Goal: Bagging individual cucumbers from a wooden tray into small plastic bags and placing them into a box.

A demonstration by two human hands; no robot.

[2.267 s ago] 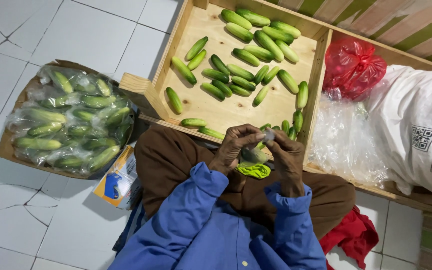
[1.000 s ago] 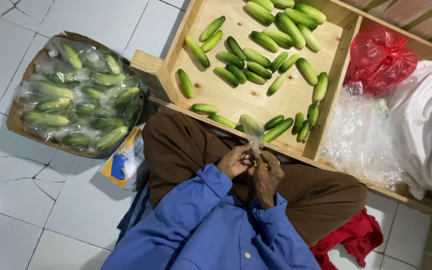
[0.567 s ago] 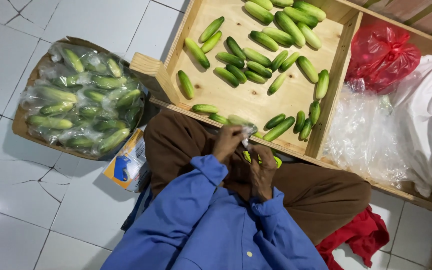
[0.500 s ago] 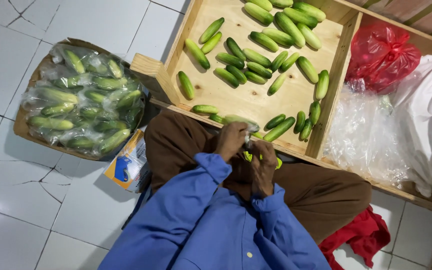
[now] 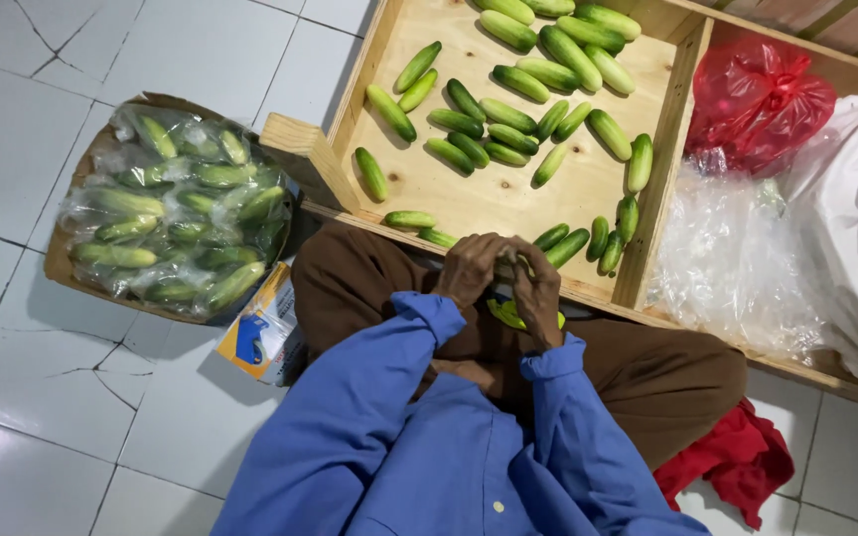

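While I look down from the head camera, a basket (image 5: pixel 64 260) of bagged cucumbers (image 5: pixel 176 213) sits far left on the tiled floor, a small carton (image 5: pixel 260 333) beside it. At centre my left hand (image 5: pixel 471 266) and right hand (image 5: pixel 538 294) meet over my lap, touching; each grip curls narrow around something small, hidden between the fingers. Just beyond, a wooden crate (image 5: pixel 669 129) holds loose cucumbers (image 5: pixel 508 114). Right of it lie clear plastic bags (image 5: pixel 732 263) and a red bag (image 5: pixel 757 99).

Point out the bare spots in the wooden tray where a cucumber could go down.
Wooden tray: bare board along the left wall, and centre between loose cucumbers and the near rail. Crowded at the top right and by the divider.
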